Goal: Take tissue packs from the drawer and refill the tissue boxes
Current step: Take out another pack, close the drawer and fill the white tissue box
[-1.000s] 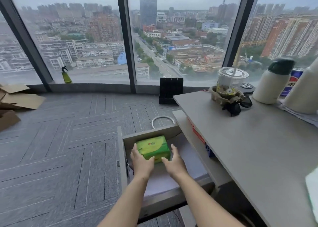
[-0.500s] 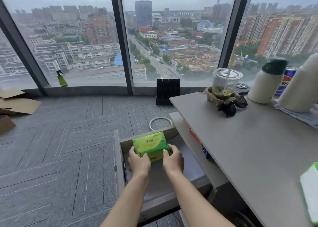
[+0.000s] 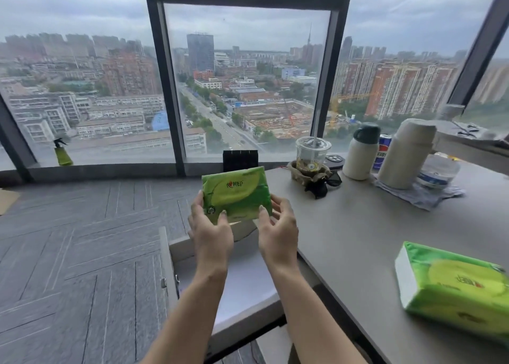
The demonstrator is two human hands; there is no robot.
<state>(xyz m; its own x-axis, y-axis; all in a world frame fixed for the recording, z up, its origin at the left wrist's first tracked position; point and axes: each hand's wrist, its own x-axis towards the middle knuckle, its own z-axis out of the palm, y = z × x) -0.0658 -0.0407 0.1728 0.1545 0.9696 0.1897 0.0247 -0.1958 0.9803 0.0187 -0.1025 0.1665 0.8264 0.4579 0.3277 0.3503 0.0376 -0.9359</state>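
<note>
The tissue pack (image 3: 236, 194) has risen out of the drawer (image 3: 234, 270), both hands, left hand (image 3: 210, 232) and right hand (image 3: 278, 230), grasping its soft, light lower edge.

Glossy green plastic wrap on the tissue pack (image 3: 237, 192), matt grey desk (image 3: 358, 242), clear plastic cup (image 3: 313, 150), ribbed grey carpet (image 3: 82, 239)
</note>
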